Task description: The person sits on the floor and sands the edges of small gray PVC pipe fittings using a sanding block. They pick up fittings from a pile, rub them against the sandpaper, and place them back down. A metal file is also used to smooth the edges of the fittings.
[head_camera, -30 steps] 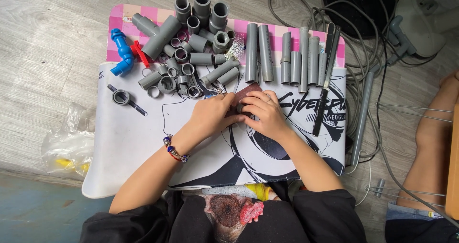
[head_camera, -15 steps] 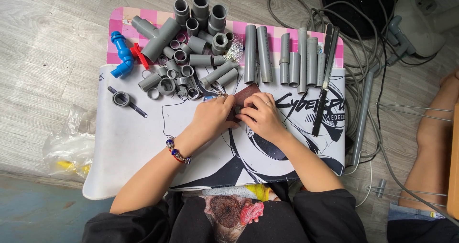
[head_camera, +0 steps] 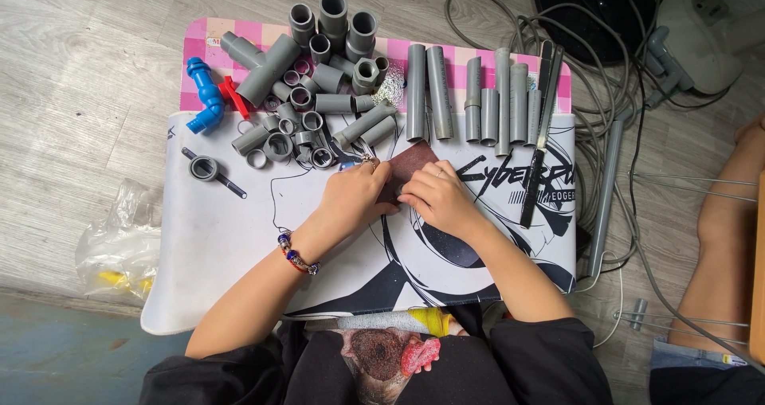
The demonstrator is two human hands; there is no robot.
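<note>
Sheet: we are seeing a dark brown, thin abrasive-looking sheet (head_camera: 408,164) lying on the white printed mat (head_camera: 223,246), just below the row of grey plastic pipe lengths (head_camera: 470,94).
Left hand (head_camera: 358,198): fingers are closing down on the sheet's near edge.
Right hand (head_camera: 438,198): it is pinching the same edge.
Handling: we are judging it light, floppy and rough; the edges are offering the best hold.
</note>
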